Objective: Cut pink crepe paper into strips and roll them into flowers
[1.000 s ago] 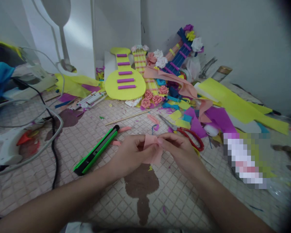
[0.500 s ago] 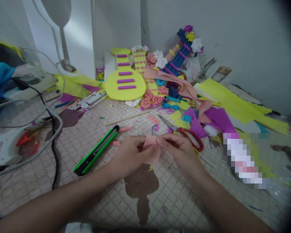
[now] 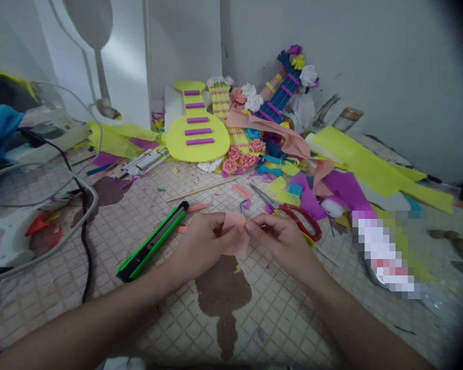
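Observation:
A small pink foam piece (image 3: 236,232) is held between both hands over the tiled table (image 3: 146,313). My left hand (image 3: 202,246) curls round its left side, fingers closed on it. My right hand (image 3: 281,240) pinches its right edge with thumb and forefinger. A green and black utility knife (image 3: 152,241) lies just left of my left hand. Red-handled scissors (image 3: 299,220) lie just behind my right hand.
Yellow foam guitar (image 3: 196,128), pink foam roses (image 3: 239,158), a blue guitar (image 3: 283,87) and coloured foam scraps (image 3: 343,187) crowd the back and right. A white glue gun (image 3: 19,234) with cables (image 3: 83,226) lies at left. A wooden stick (image 3: 202,188) and pens (image 3: 144,160) lie mid-table.
Both hands with the pink piece have shifted slightly left and the fingers have worked the piece tighter. The view has tilted a little.

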Demonstrator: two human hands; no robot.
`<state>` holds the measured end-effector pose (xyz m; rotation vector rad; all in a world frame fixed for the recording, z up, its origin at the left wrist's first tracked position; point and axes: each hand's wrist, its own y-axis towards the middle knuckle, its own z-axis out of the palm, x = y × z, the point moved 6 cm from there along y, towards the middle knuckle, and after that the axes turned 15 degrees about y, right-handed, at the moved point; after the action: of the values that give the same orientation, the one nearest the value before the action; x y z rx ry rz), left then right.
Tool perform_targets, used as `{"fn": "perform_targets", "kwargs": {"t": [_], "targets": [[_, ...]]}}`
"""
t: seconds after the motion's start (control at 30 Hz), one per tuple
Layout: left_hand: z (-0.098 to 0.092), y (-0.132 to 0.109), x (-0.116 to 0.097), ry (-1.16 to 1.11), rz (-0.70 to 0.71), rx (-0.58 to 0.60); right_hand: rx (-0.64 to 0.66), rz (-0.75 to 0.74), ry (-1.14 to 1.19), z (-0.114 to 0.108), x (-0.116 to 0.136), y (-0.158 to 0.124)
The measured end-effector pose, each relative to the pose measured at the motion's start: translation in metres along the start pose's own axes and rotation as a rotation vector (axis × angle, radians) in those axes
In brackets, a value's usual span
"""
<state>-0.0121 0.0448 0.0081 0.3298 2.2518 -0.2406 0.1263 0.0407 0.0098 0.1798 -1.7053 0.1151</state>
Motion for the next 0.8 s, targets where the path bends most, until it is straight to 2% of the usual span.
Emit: {"fn": "perform_targets", "kwargs": {"t": [0.27,0.4,0.5,0.6,0.7,0.8], "targets": [[-0.001,0.001,-0.001,0.005,0.014,-0.011,-0.041,-0.048,-0.052,-0.002,0.001,0.002],[-0.001,0.0,-0.002,0.002,0.039,0.0,-0.038,-0.049,-0.007,-0.001,0.003,0.001],[-0.001,0.0,0.0,0.042,0.058,0.001,-0.063,-0.025,0.079,-0.002,0.003,0.0],[-0.004,0.0,0.003,0.061,0.029,-0.039,-0.109,0.04,0.269,-0.006,-0.003,0.002],[-0.008,0.001,0.002,0.06,0.003,-0.076,-0.054,0.106,0.491,-0.003,-0.01,0.005],[-0.011,0.001,0.001,0.017,-0.007,-0.12,-0.056,0.073,0.505,-0.005,-0.011,0.006]]}}
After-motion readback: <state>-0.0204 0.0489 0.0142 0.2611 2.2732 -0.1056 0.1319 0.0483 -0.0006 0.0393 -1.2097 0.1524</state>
